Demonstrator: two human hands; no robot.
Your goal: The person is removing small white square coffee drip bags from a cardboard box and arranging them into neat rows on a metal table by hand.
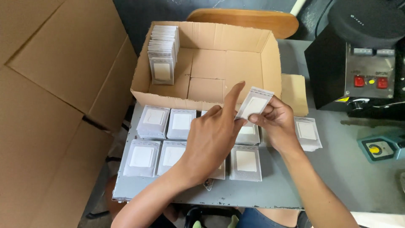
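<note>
Seen from above, a person sat at a grey counter (337,169) sorting small flat white packets in clear sleeves. The right hand (276,120) held one packet (254,102) tilted upright above the counter, its grip pinched on the packet's lower edge between thumb and fingers. The left hand (213,135) hovered just beside it, its index finger stretched up toward the packet's left edge and its other fingers loosely curled, holding nothing. Beneath both hands, stacks of like packets (154,122) lay in two rows on the counter, partly hidden by the hands. Behind them stood an open cardboard box (270,63), bare inside apart from one row of packets (162,52) standing on edge in its far left corner. A black machine with red buttons (358,63) stood to the right. The step in hand appeared to be checking or counting a single packet; the next move would likely call for a place on one of the stacks.
</note>
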